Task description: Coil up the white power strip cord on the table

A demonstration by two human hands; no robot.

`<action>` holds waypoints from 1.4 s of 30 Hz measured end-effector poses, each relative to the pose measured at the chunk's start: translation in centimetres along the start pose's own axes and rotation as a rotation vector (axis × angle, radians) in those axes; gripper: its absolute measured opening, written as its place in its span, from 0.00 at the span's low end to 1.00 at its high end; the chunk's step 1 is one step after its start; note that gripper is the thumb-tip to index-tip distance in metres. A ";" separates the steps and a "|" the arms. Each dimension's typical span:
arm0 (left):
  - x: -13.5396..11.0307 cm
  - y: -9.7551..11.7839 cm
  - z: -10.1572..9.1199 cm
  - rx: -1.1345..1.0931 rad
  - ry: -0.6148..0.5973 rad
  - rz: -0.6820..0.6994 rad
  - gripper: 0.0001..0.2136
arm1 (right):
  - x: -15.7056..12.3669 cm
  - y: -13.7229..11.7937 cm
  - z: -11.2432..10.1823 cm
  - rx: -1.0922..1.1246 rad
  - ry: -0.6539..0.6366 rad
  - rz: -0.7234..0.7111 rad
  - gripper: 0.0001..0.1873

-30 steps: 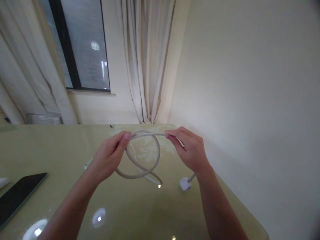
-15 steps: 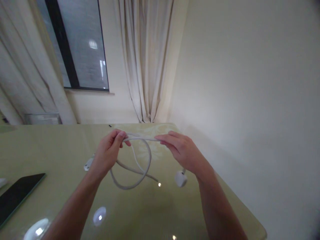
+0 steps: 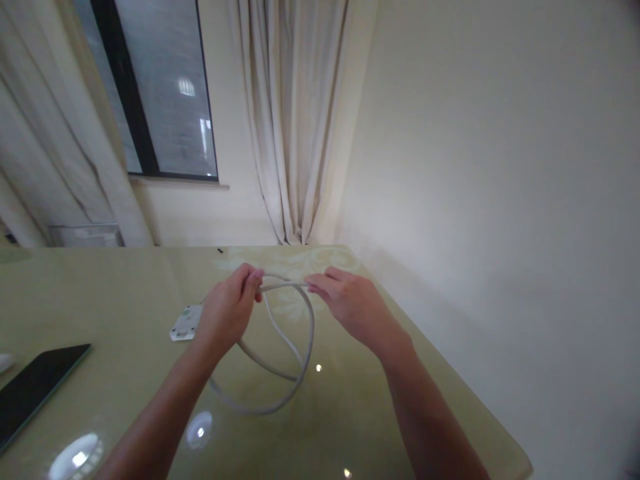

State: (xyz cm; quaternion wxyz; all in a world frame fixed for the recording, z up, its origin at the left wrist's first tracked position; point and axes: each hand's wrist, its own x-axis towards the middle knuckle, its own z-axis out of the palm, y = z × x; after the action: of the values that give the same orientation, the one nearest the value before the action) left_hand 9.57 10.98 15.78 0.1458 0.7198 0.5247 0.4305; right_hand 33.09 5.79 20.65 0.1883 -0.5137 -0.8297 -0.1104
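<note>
A white cable (image 3: 309, 347) hangs in loose loops over the table, between my two hands. My left hand (image 3: 229, 303) is closed with the thumb pressing on strands of it. The fingertips of my right hand (image 3: 347, 300) pinch the same cable a short way to the right, and the stretch between the hands runs nearly level. Beside my left wrist is a white power strip or adapter block (image 3: 185, 324), partly hidden by the hand. The plug seen earlier on the right is hidden from view.
The glossy pale green table (image 3: 280, 440) has its right edge along the wall. A dark tablet-like slab (image 3: 37, 387) lies at the left, with a white object (image 3: 6, 362) behind it. A small black item (image 3: 220, 251) sits near the far edge. Curtains (image 3: 300, 133) hang beyond.
Both hands have come closer together, the right one moving left. The cable loop hangs lower and wider. The white plug below my right hand has gone out of sight, and more of the white block shows.
</note>
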 end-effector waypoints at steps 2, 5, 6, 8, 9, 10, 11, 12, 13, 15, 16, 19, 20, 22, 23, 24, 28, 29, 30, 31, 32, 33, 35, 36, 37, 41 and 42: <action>-0.6 1.3 0.4 0.009 -0.067 0.044 0.17 | 0.2 -1.0 0.6 0.026 -0.025 -0.071 0.10; -0.5 1.3 0.3 -0.073 -0.014 0.033 0.16 | 0.2 -0.9 0.8 0.131 0.011 -0.081 0.12; -0.3 0.9 0.1 -0.105 0.040 0.003 0.17 | 0.1 -0.7 0.7 0.172 0.028 -0.057 0.14; 0.2 -0.1 -0.3 -0.125 0.120 -0.050 0.17 | 0.1 -0.3 0.5 0.239 0.033 -0.023 0.13; 0.3 -0.3 -0.5 -0.104 0.130 -0.063 0.17 | 0.1 -0.3 0.6 0.257 0.023 -0.020 0.11; 0.3 -0.3 -0.6 -0.067 0.120 -0.065 0.17 | 0.2 -0.4 0.7 0.261 0.013 -0.025 0.10; 0.2 -0.2 -0.7 -0.020 0.096 -0.058 0.18 | 0.3 -0.7 0.9 0.254 0.010 -0.032 0.09; 0.0 0.1 -0.7 0.025 0.067 -0.045 0.18 | 0.4 -1.0 1.1 0.242 0.014 -0.039 0.09; -0.1 0.5 -0.7 0.061 0.038 -0.030 0.18 | 0.5 -1.2 1.4 0.233 0.024 -0.041 0.09; -0.3 1.0 -0.8 0.074 0.019 -0.016 0.17 | 0.8 -1.3 1.8 0.249 0.050 -0.055 0.10; -0.3 1.0 -0.8 0.041 0.035 -0.024 0.17 | 0.8 -1.2 1.9 0.271 0.065 -0.076 0.11; 0.2 0.0 -1.0 -0.201 0.138 -0.086 0.16 | 1.0 -0.3 1.9 0.349 0.154 -0.132 0.19; 0.4 -0.4 -1.0 -0.282 0.166 -0.109 0.16 | 1.0 0.0 1.9 0.375 0.184 -0.143 0.19; 0.6 -0.9 -1.1 -0.339 0.184 -0.129 0.17 | 1.0 0.2 1.9 0.414 0.221 -0.155 0.15; 0.6 -0.9 -1.2 -0.306 0.176 -0.122 0.17 | 1.0 0.1 2.0 0.417 0.229 -0.158 0.13; 0.5 -0.6 -1.2 -0.243 0.161 -0.106 0.18 | 1.0 -0.1 2.2 0.402 0.224 -0.166 0.12; -0.5 1.6 -1.1 0.046 0.114 -0.050 0.18 | 1.3 -1.2 3.2 0.245 0.162 -0.179 0.12; -0.7 2.2 -0.9 0.098 0.112 -0.034 0.17 | 1.3 -1.4 3.6 0.223 0.156 -0.175 0.11; -1.0 2.7 -0.7 0.143 0.107 -0.009 0.16 | 1.4 -1.6 3.9 0.214 0.160 -0.172 0.11; -1.2 3.1 -0.5 0.182 0.098 0.024 0.16 | 1.5 -1.8 4.3 0.215 0.172 -0.172 0.10; -1.4 3.4 -0.2 0.213 0.084 0.059 0.15 | 1.6 -2.1 4.7 0.220 0.183 -0.178 0.09; -1.6 3.6 0.1 0.233 0.065 0.087 0.14 | 1.7 -2.3 5.1 0.225 0.198 -0.187 0.08; -1.9 3.9 0.5 0.237 0.033 0.113 0.13 | 1.7 -2.8 6.0 0.238 0.230 -0.196 0.06; -2.0 4.1 0.6 0.216 0.020 0.114 0.13 | 1.7 -3.0 6.5 0.245 0.246 -0.189 0.06; -2.1 4.3 0.5 0.173 0.006 0.116 0.13 | 1.7 -3.2 7.0 0.254 0.261 -0.174 0.05; -2.3 4.7 -0.4 -0.138 -0.140 0.206 0.15 | 1.8 -3.2 8.5 0.298 0.262 -0.087 0.06; -2.3 4.6 -0.7 -0.166 -0.177 0.248 0.16 | 1.8 -3.0 8.7 0.318 0.248 -0.062 0.06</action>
State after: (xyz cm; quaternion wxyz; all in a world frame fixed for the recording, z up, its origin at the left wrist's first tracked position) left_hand 11.76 6.95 18.16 0.1959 0.7996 0.3796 0.4221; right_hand 27.93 9.14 13.60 0.3644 -0.4340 -0.8226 -0.0460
